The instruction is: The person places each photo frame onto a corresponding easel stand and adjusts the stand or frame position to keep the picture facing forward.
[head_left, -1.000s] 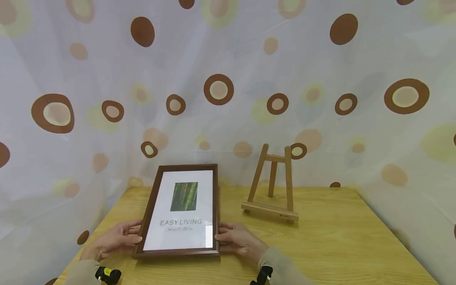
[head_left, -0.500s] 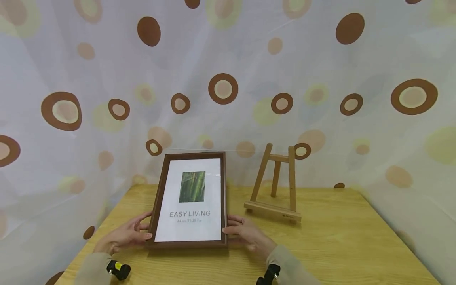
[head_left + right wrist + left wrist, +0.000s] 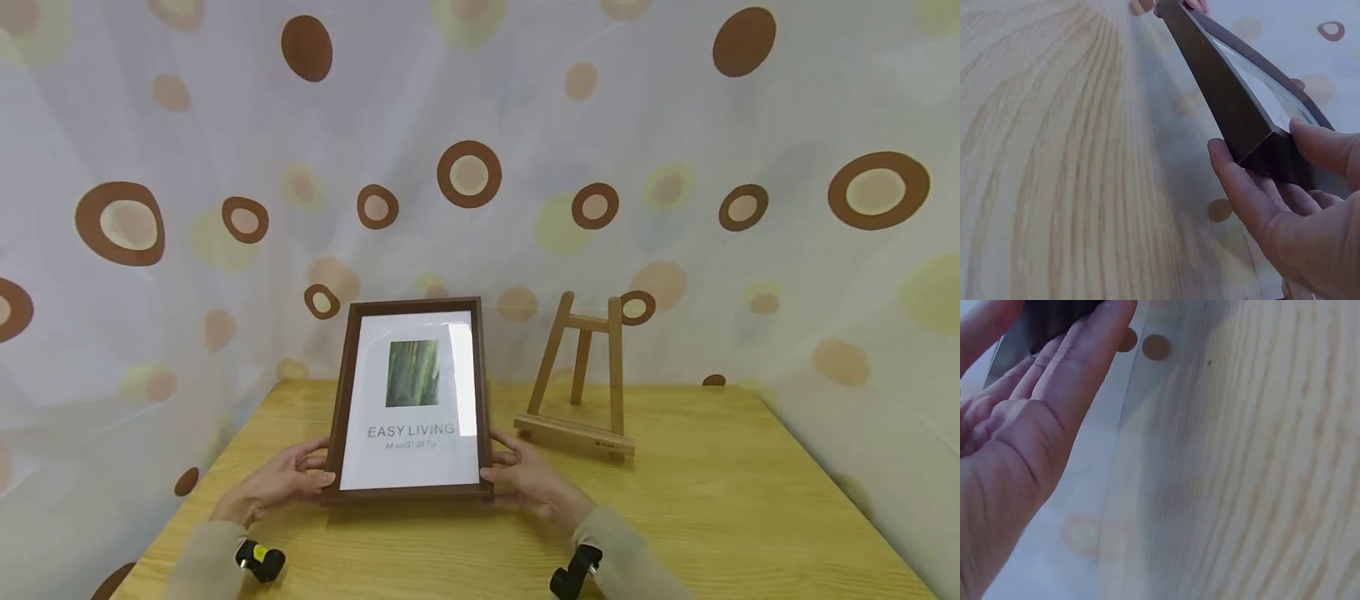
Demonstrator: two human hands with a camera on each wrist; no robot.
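Change: over the last second the picture frame (image 3: 411,400) has tipped up from a low slant to a steeper, near-upright stance — its top edge now stands higher against the curtain (image 3: 150,125) than it did, and the glare patch has moved from the lower right of the glass to the upper right.
Meaning: judging by this, the frame is being raised off its back and is now carried by the hands, with its bottom edge low over the table (image 3: 712,500); whether that edge touches the wood I cannot tell.
Left hand (image 3: 281,483): grips the frame's lower left side, thumb on the front edge; in the left wrist view the fingers (image 3: 1079,356) lie fairly straight along the dark back.
Right hand (image 3: 528,482): clamped on the lower right corner — thumb on the front rim, fingers (image 3: 1241,187) curled under the dark side.
Frame's place: in front of the person, left of centre on the table, held between both hands.
Frame's look: dark brown wooden moulding, tall format, a white mat with a small green print and the words "EASY LIVING" beneath it; the glass reflects light.
Nearby: a small wooden easel (image 3: 581,379) stands to the right of the frame, apart from it, empty.
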